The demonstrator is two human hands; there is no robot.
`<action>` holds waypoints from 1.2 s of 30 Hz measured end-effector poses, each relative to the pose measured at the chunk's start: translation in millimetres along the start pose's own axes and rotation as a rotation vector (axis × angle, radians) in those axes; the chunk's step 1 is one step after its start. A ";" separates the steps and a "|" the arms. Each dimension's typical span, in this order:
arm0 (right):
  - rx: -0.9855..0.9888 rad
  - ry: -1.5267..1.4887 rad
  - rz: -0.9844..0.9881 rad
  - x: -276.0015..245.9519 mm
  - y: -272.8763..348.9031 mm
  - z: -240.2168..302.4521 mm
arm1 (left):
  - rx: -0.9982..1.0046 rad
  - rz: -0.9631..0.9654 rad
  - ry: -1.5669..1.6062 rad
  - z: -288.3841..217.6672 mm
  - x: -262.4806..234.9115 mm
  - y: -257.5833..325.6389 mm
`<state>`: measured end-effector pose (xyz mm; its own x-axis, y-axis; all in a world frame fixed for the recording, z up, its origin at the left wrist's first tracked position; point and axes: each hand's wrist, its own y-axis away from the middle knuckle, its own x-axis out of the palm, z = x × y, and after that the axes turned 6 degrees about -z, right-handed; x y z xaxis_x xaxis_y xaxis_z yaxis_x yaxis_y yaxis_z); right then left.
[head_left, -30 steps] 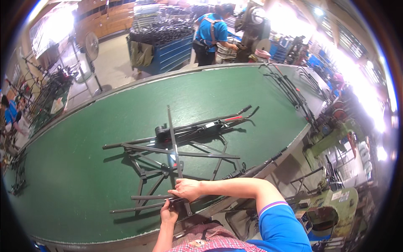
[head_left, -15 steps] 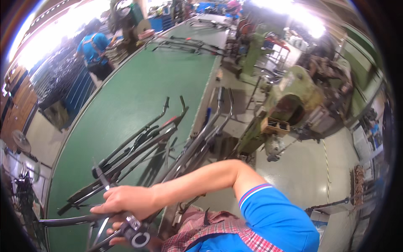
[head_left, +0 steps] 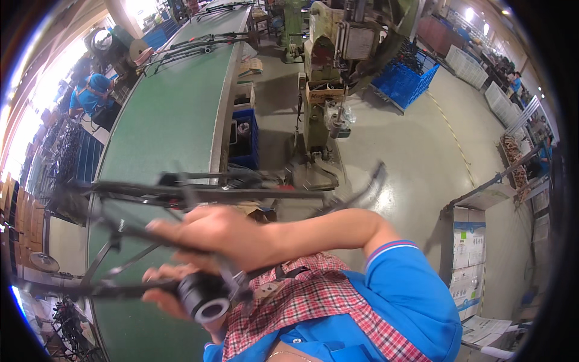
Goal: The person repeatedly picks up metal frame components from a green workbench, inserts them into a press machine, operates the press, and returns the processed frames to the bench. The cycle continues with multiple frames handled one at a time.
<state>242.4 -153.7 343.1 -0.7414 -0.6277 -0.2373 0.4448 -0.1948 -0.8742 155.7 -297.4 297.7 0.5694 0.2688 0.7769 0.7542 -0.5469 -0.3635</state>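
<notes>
Long green-topped work table (head_left: 172, 114) runs up the left of the view; over its near right edge, partly out past it above the grey concrete floor (head_left: 416, 157), sits the black tubular metal frame (head_left: 211, 194), a welded assembly of thin rods w/ a thicker round black tube end (head_left: 206, 300) facing the camera. Frame looks rigid and fairly heavy for its bulk, long and awkward, so prob. tends to swing; painted tube likely a bit slick but not fragile. Best grip, by my read: on the crossing rods near the middle, one hand each side of balance pt, not on the thin outer ends. Right hand (head_left: 208, 232) is clamped over a rod near the crossing, fingers wrapped round it. Left hand (head_left: 166, 291) is lower, just beside the round tube end, fingers curled under a rod; looks closed on it, though blur hides the grip. Another frame (head_left: 193, 47) lies at the table's far end, well apart.
</notes>
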 end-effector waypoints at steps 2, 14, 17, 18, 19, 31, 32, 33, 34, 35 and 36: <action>0.180 0.091 0.005 -44.3 39.4 -10.9 | -0.121 -0.182 -0.310 37.2 8.8 7.1; 1.201 0.134 -0.755 -136.8 208.0 -71.6 | -1.083 -0.120 -0.695 298.8 -23.6 11.1; 1.292 0.364 -0.593 -165.4 225.1 -102.2 | -1.173 -0.053 -0.692 357.3 -26.9 -1.2; 1.306 0.373 -0.645 -170.5 227.4 -111.6 | -1.198 -0.039 -0.706 370.6 -22.9 -7.0; 1.322 0.362 -0.692 -178.4 228.7 -119.4 | -1.230 -0.038 -0.703 382.9 -14.7 -12.2; 1.267 0.493 -0.752 -256.8 230.6 -168.6 | -1.266 0.049 -0.698 467.1 23.8 -39.6; 1.226 0.509 -0.768 -260.3 234.2 -171.2 | -1.257 0.038 -0.704 466.5 30.1 -37.7; 1.180 0.527 -0.780 -265.2 235.7 -173.7 | -1.244 0.027 -0.705 467.3 37.1 -37.1; 1.212 0.496 -0.763 -270.3 236.0 -172.3 | -1.232 -0.006 -0.750 469.0 40.6 -34.5; 1.211 0.485 -0.749 -275.3 234.1 -171.7 | -1.217 -0.019 -0.746 469.6 44.9 -33.3; 1.216 0.478 -0.738 -279.0 231.5 -169.7 | -1.208 -0.029 -0.742 468.3 49.7 -32.0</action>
<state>466.9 104.3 135.1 -0.9620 0.1403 -0.2344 -0.1354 -0.9901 -0.0369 313.1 104.8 107.2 0.8808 0.4325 0.1928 0.2441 -0.7636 0.5978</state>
